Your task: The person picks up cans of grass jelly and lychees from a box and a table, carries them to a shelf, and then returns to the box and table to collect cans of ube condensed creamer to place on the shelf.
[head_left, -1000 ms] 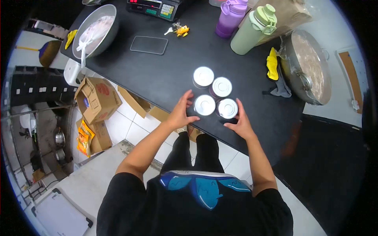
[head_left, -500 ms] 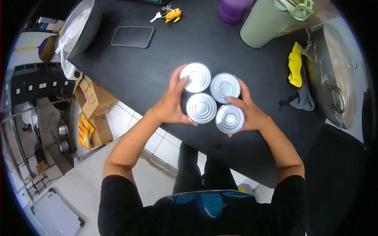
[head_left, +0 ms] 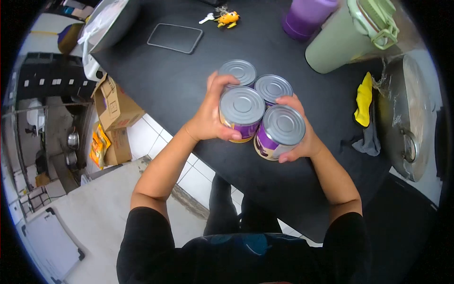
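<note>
Several tin cans with ridged silver lids and purple-and-cream labels are bunched together over the black table (head_left: 241, 184). My left hand (head_left: 210, 111) wraps round the two left ones, its fingers at the far can (head_left: 238, 72) and its thumb low on the near can (head_left: 242, 106). On the other side my right hand (head_left: 306, 135) grips the right pair, with fingers by the back can (head_left: 273, 87) and thumb at the base of the front can (head_left: 283, 125). The near cans lean towards me, so their printed sides show.
A phone (head_left: 175, 38) and keys with an orange figure (head_left: 227, 19) lie at the back. A purple tumbler (head_left: 305, 21) and a green flask (head_left: 338, 42) stand back right. Yellow cloth (head_left: 363, 99) lies beside a large metal pan (head_left: 406, 118). A bowl (head_left: 116, 23) sits at the left corner.
The cans have tipped, so purple labels now show below lids that faced straight up before. Both hands still hold the group. The camera view has shifted a little.
</note>
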Demonstrator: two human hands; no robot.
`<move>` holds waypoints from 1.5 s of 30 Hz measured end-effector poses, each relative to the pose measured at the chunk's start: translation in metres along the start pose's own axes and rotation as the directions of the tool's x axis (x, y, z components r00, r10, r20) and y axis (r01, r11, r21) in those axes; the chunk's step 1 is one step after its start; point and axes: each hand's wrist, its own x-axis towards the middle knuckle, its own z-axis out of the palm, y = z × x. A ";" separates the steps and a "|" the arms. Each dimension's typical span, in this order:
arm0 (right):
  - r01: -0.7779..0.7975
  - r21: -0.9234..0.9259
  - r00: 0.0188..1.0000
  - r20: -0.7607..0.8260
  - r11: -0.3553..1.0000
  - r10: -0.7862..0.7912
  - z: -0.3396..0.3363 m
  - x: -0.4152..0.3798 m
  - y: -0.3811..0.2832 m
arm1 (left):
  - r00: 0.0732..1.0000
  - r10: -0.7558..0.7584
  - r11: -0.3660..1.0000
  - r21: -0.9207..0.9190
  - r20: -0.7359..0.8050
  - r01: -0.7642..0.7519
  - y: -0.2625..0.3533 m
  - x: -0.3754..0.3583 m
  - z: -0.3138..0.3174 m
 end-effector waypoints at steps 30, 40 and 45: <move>-0.829 -0.389 -0.231 0.893 0.403 0.387 0.429 -0.250 -0.244 | -0.010 -0.663 0.637 -0.557 -0.749 -0.534 0.368 -0.582 0.363; -0.519 -0.744 -0.763 0.625 0.422 0.165 0.587 -0.459 -0.320 | -0.593 -0.452 0.834 -0.079 -0.666 -0.546 0.509 -0.690 0.552; -0.439 -0.759 -0.820 0.557 0.481 0.133 0.668 -0.516 -0.321 | -0.686 -0.377 0.865 0.027 -0.622 -0.500 0.513 -0.765 0.571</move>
